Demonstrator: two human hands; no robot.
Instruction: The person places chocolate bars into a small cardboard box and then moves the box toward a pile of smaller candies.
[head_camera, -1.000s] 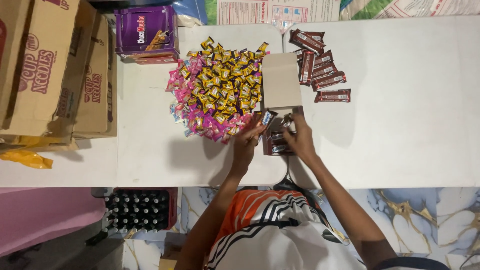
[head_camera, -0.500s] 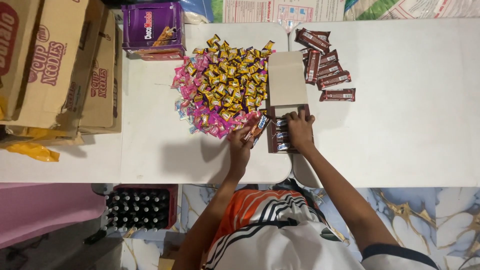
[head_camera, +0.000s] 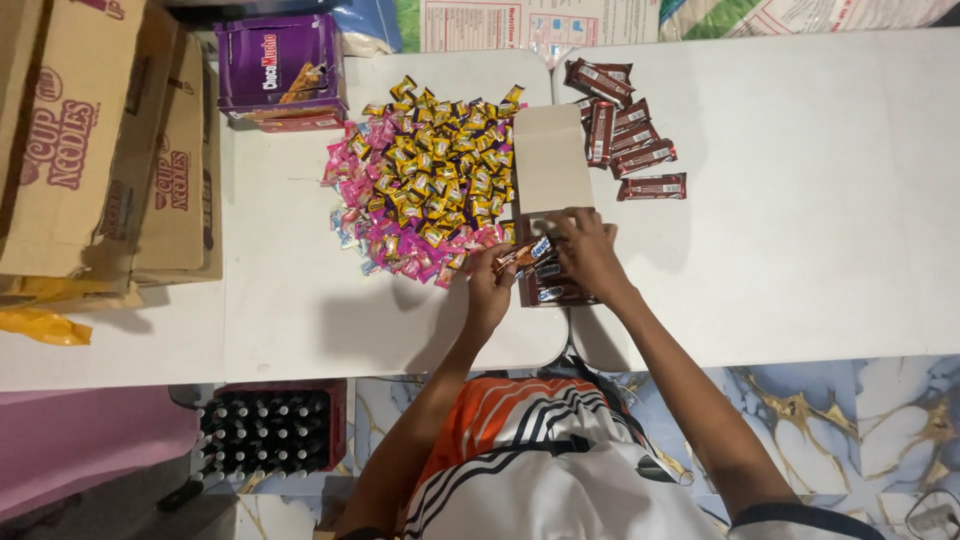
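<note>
Your left hand (head_camera: 490, 290) is closed on a brown chocolate bar (head_camera: 523, 252), fingers pinching its near end; the bar is tilted and sits just above the left edge of the small open box (head_camera: 552, 292). Your right hand (head_camera: 590, 250) rests on the box, fingers curled down onto the bars already packed inside; whether those fingers grip a bar or only press on it cannot be told. The box lies near the front edge of the white table (head_camera: 800, 250), directly ahead of your body, and its pale lid flap (head_camera: 548, 170) stands open on the far side.

Left of the box, touching it at the near corner, is a broad pile of yellow and pink wrapped candies (head_camera: 425, 180). Right of the flap, a loose group of brown chocolate bars (head_camera: 625, 135) lies on the table, well apart from your hands. At the far left of the pile stands a purple carton (head_camera: 280, 65). Further left, large cardboard boxes (head_camera: 90, 150) are stacked at the table's end, with a yellow bag (head_camera: 40, 325) beneath them. Below the table's near edge, on the floor to your left, is a red crate of dark bottles (head_camera: 270, 430).
</note>
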